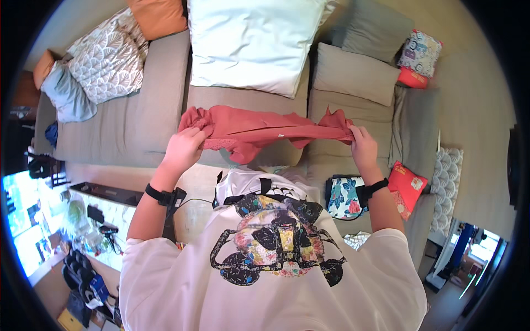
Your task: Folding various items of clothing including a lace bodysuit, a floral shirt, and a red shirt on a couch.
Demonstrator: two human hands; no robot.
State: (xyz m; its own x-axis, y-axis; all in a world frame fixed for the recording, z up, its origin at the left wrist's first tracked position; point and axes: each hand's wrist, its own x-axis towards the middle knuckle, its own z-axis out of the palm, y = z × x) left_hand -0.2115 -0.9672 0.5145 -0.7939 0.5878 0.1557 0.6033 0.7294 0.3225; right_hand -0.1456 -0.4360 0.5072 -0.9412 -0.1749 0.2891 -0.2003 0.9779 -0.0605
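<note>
A dusty-red garment [254,122] hangs stretched out between my hands above the sofa. My left hand [185,147] pinches its left end, beside a lacy patch. At the opposite end, my right hand [363,147] grips the edge with thumb and fingers. A straight band runs from hand to hand, with a small white label near its middle. Bunched folds rise beside both hands, and one piece droops below the band. What kind of garment it is I cannot tell.
Behind the garment stretches a grey-brown sofa [102,135], with a large white cushion [248,47] at its centre. Patterned cushions [107,66] fill the left corner. On the right lie a red cushion [407,185] and a floral cloth item [343,197]. A cluttered table [96,212] stands at left.
</note>
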